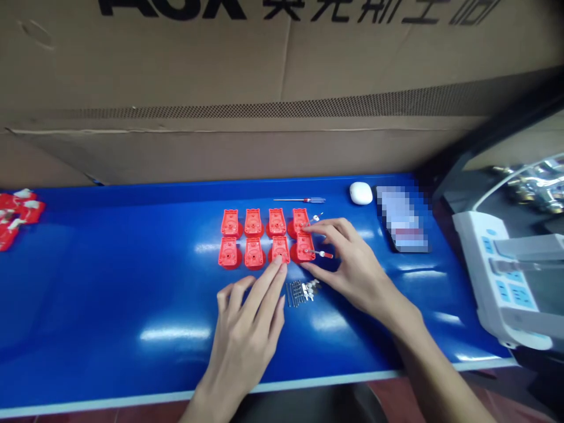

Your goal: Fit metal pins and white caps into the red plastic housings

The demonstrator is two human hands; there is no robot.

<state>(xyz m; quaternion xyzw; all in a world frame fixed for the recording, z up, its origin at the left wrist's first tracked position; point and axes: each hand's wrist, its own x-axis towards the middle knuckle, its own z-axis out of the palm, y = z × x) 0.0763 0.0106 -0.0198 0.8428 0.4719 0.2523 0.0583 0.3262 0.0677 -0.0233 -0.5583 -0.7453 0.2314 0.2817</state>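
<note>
Eight red plastic housings sit in two rows of four at the middle of the blue table. The left hand lies flat and empty, its long fingertips on the third near-row housing. The right hand arches loosely open over the right column, gripping nothing, with a small red-tipped pin lying under it across the near-right housing. Steadying each housing before pressing should keep the rows from skidding.

A heap of metal pins between the hands is easily scattered. Further off lie a thin screwdriver, a white earbud case, a phone and a power strip. More red parts are at the far left.
</note>
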